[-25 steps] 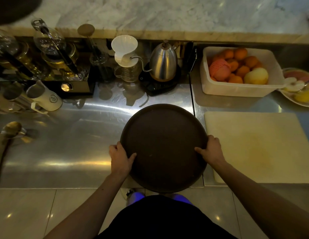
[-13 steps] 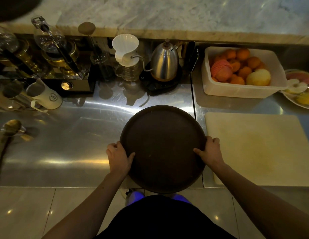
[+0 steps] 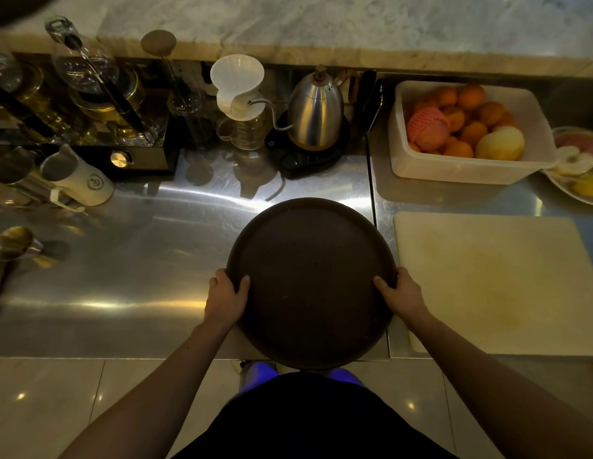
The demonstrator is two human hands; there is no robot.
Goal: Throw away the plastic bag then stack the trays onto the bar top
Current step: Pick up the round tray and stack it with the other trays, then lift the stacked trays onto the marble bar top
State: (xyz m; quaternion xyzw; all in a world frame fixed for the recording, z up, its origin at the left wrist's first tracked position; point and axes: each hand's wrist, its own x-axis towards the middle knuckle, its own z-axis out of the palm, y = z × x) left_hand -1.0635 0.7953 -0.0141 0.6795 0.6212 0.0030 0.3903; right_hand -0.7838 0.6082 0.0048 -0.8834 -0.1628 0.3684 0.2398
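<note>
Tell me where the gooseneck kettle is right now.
In the head view, the gooseneck kettle stands at the back of the steel counter, between the white dripper and the fruit tub.

A: Where are the arms?

B: Both reach forward from the lower corners, bare, bent slightly inward toward the middle.

A: And the left hand?

B: Palm down, knuckles up, clamped on the left rim of the tray. Its thumb lies over the top edge; the fingers curl under, out of sight.

A: The right hand?

B: A mirror of it, on the right rim, thumb pointing inward across the edge, fingers wrapped beneath.

A: Wrists?

B: Straight, roughly level with each other, elbows wider than the hands.
</note>
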